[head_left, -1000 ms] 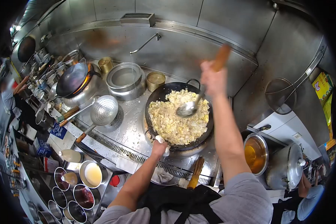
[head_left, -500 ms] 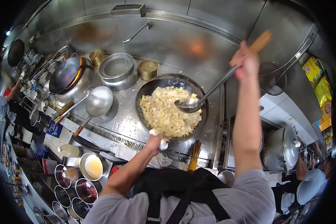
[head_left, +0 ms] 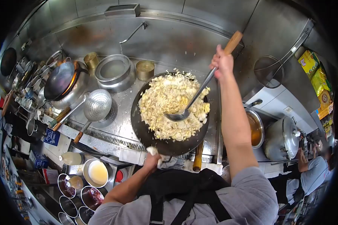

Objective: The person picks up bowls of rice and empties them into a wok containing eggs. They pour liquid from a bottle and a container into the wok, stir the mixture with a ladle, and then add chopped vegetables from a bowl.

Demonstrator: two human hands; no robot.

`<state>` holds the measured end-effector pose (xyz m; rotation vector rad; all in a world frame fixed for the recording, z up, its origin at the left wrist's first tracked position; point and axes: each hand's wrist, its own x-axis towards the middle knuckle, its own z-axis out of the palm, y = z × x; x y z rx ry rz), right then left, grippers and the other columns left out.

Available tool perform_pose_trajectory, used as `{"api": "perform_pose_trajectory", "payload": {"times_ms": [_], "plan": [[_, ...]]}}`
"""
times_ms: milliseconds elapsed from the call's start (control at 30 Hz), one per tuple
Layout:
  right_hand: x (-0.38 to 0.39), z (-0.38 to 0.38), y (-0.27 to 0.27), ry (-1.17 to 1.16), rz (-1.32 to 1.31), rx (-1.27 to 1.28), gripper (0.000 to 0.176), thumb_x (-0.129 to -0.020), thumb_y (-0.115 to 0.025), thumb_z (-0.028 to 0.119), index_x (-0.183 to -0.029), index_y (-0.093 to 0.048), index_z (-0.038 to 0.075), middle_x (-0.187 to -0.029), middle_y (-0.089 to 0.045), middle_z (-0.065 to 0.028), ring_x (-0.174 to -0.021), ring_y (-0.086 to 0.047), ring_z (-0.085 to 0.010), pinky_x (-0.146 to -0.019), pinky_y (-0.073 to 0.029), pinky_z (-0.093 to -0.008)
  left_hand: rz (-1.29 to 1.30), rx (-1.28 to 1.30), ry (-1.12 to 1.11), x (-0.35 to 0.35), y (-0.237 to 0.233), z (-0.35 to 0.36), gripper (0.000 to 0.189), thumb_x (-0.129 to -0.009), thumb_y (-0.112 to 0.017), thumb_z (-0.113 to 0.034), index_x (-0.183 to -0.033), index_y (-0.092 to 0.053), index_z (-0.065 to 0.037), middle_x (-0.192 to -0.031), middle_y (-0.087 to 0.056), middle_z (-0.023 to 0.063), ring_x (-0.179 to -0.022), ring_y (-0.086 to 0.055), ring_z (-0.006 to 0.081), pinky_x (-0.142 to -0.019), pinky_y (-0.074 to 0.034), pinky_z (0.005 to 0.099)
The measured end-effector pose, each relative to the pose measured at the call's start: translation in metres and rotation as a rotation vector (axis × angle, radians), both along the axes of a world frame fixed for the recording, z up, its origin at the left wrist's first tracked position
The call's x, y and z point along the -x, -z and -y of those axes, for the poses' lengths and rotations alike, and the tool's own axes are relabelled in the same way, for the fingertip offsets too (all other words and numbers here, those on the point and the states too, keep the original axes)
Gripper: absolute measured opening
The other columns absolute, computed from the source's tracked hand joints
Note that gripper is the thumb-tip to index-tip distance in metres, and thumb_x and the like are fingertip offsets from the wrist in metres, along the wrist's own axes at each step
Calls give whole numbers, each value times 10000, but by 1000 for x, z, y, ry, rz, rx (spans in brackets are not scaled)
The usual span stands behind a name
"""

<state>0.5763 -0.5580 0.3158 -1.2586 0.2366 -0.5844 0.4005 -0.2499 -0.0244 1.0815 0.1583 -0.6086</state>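
Wok [head_left: 169,144], black, round: sitting over the steel tabletop [head_left: 124,112] at centre, its near rim lying just above the left hand [head_left: 152,162], which is clenching the white cloth [head_left: 153,151] wrapped on the wok's handle.
Fried rice [head_left: 163,99], pale yellow, clumped: heaping across the far part of the wok, leaving the near wall bare.
Ladle [head_left: 178,115], steel with wooden grip: bowl resting in the rice, shaft slanting up to the right hand [head_left: 222,64], which is grasping it just below the wooden end.
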Motion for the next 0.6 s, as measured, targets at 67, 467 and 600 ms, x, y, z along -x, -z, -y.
{"api": "perform_pose_trajectory", "payload": {"times_ms": [67,467,600], "plan": [[7,-1,-7,-72,-46,-1,400,-922,-593,340,-650,-382,136,-500,-336,35,-371,-310,-87,-362,-292,-290,-149,55,-36,-28,-26,17,279,-791,-557,-5,-1067,-515,-7,-875,-581,92,-767,-610,219,-628,-513,381],[-16,-44,74,242,-55,88,258,-865,-673,181,-735,-476,74,-492,-395,21,-360,-379,-124,-334,-289,-291,-105,-15,65,-63,-36,63,154,-827,-575,-106,-925,-545,10,-772,-571,99,-659,-577,214,-551,-472,370],[-2,-21,58,245,128,55,242,-887,-655,219,-838,-458,87,-503,-380,16,-362,-358,-101,-332,-301,-293,57,-93,93,-10,10,7,431,-752,-515,5,-1182,-480,14,-1084,-590,141,-993,-600,221,-839,-494,348]]}}
